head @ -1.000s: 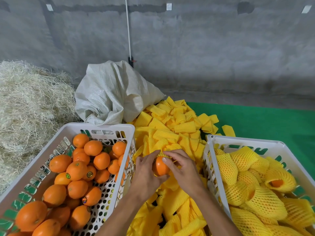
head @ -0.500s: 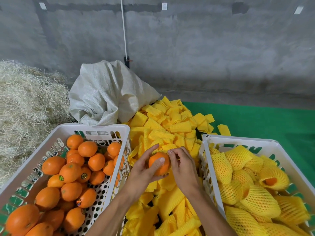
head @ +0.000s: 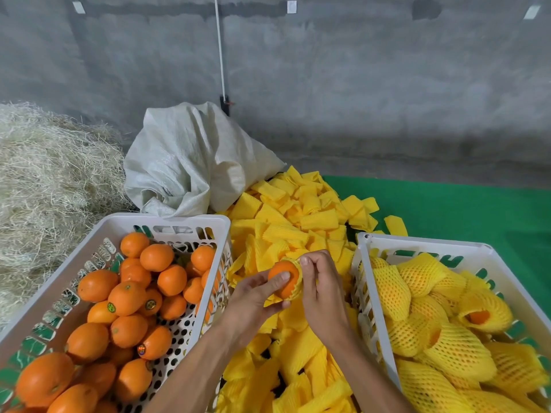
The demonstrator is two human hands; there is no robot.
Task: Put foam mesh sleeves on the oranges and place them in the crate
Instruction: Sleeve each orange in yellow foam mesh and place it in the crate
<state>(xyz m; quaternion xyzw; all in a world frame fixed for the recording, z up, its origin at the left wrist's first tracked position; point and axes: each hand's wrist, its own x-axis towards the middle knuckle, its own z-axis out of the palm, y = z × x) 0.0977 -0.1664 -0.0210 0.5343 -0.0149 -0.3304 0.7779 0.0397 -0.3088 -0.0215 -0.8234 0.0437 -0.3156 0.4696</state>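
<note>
Head view: the left hand [head: 253, 302] grips an orange [head: 281, 278] from the left and below, its thumb laid across the fruit's bare face and its fingers curled beneath. The right hand [head: 320, 289] is on the orange's right side, where its thumb and fingertips pinch the edge of a yellow foam mesh sleeve [head: 296, 283]. The sleeve wraps the right and lower part of the orange, while the left face of the fruit shows bare skin. The orange sits between the two hands, held just above the loose pile of flat sleeves [head: 286, 228] that lies between the two crates.

The left crate [head: 167, 222], white with green lettering, holds bare oranges [head: 128, 296], several with small stickers. The right crate [head: 423, 248] holds sleeved oranges [head: 417, 274]; one of them shows its orange end through the sleeve mouth. A pale woven sack [head: 190, 159] slumps behind the pile against a grey concrete wall [head: 357, 84]. Straw [head: 50, 180] is heaped at the left. A green mat [head: 465, 210] covers the surface at the right.
</note>
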